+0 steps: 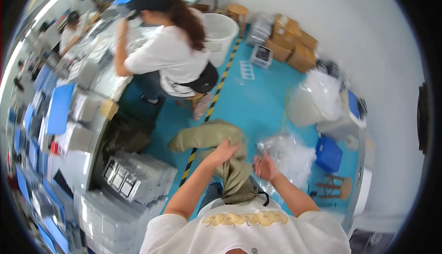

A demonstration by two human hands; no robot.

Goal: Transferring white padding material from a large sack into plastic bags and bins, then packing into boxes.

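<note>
Head view: looks down past a white shirt front to a teal floor (258, 111).
Left hand (224, 152): closed, fingers bunched into the olive-green cloth (216, 139) near its middle fold.
Right hand (265, 166): just right of the cloth, fingers curled at its edge; cannot tell whether gripping or only touching.
Olive-green cloth: held up in front of the chest, one part spreading left over the floor, another hanging down toward the waist.
Clear plastic bag (287, 155): crumpled on the floor just right of the right hand.
Blue crate (328, 154): on the floor right of the bag, a small wooden stool (336, 186) below it.
Yellow-black stripe (209, 111): floor marking running from the white tub (222, 32) down past the cloth.
Co-worker (170, 51): seated at the long workbench (99, 76), back turned, white shirt, dark cap, black waist bag.
Trays (138, 175): clear stacks on the floor at the left, beside the bench's near end.
Cardboard boxes (292, 44): piled against the far wall.
Large white sack (315, 97): near the right wall.
</note>
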